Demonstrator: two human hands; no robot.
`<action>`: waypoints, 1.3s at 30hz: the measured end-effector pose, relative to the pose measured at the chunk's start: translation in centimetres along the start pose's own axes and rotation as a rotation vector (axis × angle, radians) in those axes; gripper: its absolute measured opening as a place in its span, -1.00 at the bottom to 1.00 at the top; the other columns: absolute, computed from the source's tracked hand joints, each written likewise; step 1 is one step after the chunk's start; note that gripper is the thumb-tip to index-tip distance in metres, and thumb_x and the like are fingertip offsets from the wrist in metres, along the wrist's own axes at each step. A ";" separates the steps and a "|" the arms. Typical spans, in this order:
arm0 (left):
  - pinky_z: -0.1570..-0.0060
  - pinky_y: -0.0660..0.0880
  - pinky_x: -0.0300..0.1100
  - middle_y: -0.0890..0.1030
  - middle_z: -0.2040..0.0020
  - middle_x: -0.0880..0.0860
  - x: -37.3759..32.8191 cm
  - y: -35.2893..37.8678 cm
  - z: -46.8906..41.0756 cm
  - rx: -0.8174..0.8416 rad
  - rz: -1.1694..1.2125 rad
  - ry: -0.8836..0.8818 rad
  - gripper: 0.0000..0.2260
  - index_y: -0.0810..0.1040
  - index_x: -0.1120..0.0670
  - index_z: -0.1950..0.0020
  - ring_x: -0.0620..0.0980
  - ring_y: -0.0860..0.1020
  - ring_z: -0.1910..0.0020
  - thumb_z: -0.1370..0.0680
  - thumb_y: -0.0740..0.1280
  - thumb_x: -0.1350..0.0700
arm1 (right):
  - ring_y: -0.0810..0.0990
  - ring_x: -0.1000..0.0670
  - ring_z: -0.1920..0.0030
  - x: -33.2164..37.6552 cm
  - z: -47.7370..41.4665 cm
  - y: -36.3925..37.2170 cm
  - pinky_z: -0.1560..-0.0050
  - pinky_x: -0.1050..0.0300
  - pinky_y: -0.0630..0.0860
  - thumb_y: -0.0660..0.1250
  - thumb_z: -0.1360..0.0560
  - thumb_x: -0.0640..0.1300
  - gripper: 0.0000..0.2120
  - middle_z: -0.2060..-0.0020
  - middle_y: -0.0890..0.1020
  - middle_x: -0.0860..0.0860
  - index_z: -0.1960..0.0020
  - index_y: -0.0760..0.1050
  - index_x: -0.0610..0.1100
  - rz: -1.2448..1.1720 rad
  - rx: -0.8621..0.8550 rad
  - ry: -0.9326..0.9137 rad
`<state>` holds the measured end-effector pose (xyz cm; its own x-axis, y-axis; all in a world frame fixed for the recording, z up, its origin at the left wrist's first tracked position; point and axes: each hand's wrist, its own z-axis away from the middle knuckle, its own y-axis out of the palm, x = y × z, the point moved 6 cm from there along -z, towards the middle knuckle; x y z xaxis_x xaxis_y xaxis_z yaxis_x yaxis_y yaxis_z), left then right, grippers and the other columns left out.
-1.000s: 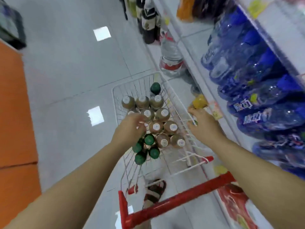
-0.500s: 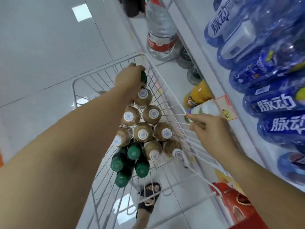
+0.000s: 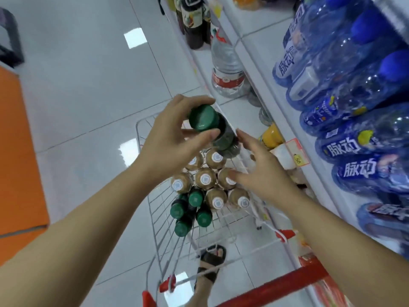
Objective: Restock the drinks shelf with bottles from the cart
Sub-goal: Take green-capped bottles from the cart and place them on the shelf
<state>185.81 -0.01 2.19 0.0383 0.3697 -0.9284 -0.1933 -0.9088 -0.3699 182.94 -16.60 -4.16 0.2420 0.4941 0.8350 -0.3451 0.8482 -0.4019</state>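
Observation:
My left hand (image 3: pixel 168 140) grips a dark bottle with a green cap (image 3: pixel 212 127) by its neck and holds it raised above the white wire cart (image 3: pixel 143 134). My right hand (image 3: pixel 261 169) is open with fingers spread, just right of that bottle and over the cart's right side, holding nothing. Inside the cart stand several brown bottles with white caps (image 3: pixel 204 178) and several green-capped dark bottles (image 3: pixel 194 199). The drinks shelf (image 3: pixel 294 138) runs along the right, with a yellow bottle (image 3: pixel 271 136) on the low level.
Blue sports-drink bottles (image 3: pixel 345 147) lie packed on the upper shelf. A large water bottle (image 3: pixel 225 69) and dark bottles (image 3: pixel 194 25) stand further along the bottom shelf. The red cart handle (image 3: pixel 276 286) is near me, a sandalled foot (image 3: pixel 212 260) below. Orange panel (image 3: pixel 17 151) lies left.
My left hand has lifted the green-capped bottle up out of the cart's far end. My right hand has left the pale bottle at the shelf and moved towards the lifted bottle.

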 end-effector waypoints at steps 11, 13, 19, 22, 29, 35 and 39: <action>-0.05 0.49 -0.27 0.53 -0.19 -0.03 8.6 4.3 6.7 0.127 -0.101 -0.374 -0.52 0.43 -0.05 -0.31 -0.07 0.56 -0.12 -0.42 0.47 0.08 | 0.56 0.27 0.05 -2.0 5.2 -0.9 0.05 0.31 0.50 0.52 -0.29 -0.07 -0.54 0.08 0.63 0.19 -0.14 0.47 0.07 0.059 -0.037 0.050; -0.10 0.46 -0.14 0.51 -0.21 0.04 13.6 6.2 8.4 0.268 -0.413 -0.429 -0.57 0.45 0.00 -0.30 0.06 0.51 -0.16 -0.45 0.43 0.11 | 0.53 0.38 0.11 -2.9 5.5 -1.1 0.17 0.51 0.43 0.52 -0.30 -0.09 -0.59 0.13 0.60 0.23 -0.09 0.46 0.08 0.042 -0.071 0.078; 0.15 0.48 -0.02 0.38 -0.28 0.10 20.1 10.3 10.1 0.458 -0.909 -0.490 -0.55 0.32 -0.01 -0.38 0.19 0.52 -0.09 -0.51 0.32 0.05 | 0.50 0.48 0.16 -4.7 6.3 -1.5 0.23 0.61 0.38 0.53 -0.29 -0.10 -0.57 0.16 0.56 0.31 -0.07 0.44 0.12 -0.009 -0.122 0.111; 0.28 0.40 -0.07 0.40 -0.22 0.14 20.0 10.5 9.6 0.343 -0.938 -0.444 -0.61 0.40 0.05 -0.29 0.23 0.54 0.03 -0.47 0.35 0.12 | 0.54 0.38 0.08 -5.0 6.8 -1.6 0.17 0.52 0.43 0.53 -0.28 -0.08 -0.55 0.13 0.59 0.28 -0.12 0.47 0.09 -0.052 -0.147 0.123; 0.16 0.44 -0.15 0.45 -0.14 -0.02 8.0 5.9 11.6 -0.010 -0.643 -0.297 -0.60 0.50 -0.06 -0.19 0.04 0.51 0.02 -0.37 0.44 -0.01 | 0.59 0.21 0.08 -0.8 11.3 -4.4 0.08 0.28 0.49 0.54 -0.25 -0.04 -0.56 0.12 0.63 0.19 -0.09 0.49 0.08 -0.078 -0.230 0.102; 0.03 0.34 -0.47 0.47 0.04 -0.08 -11.8 3.0 13.9 -0.259 -0.272 0.104 -0.57 0.50 -0.09 -0.15 -0.25 0.42 0.04 -0.29 0.32 -0.10 | 0.61 0.23 0.15 8.1 21.5 -10.5 0.15 0.40 0.50 0.57 -0.24 -0.09 -0.56 0.15 0.67 0.15 -0.06 0.49 0.05 -0.095 -0.360 -0.052; -0.05 0.44 -0.40 0.48 -0.02 -0.23 -25.0 3.8 16.7 -0.295 0.045 0.346 -0.63 0.42 -0.26 -0.13 -0.28 0.49 -0.05 -0.34 0.34 -0.06 | 0.62 0.18 0.23 14.0 30.7 -15.4 0.21 0.35 0.51 0.57 -0.24 -0.19 -0.65 0.20 0.67 0.15 0.09 0.50 0.03 -0.063 -0.451 -0.207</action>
<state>167.78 -9.48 24.63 0.3711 0.2874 -0.8830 0.0831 -0.9573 -0.2767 163.77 -28.63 25.24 0.0493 0.4299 0.9015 0.1019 0.8957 -0.4327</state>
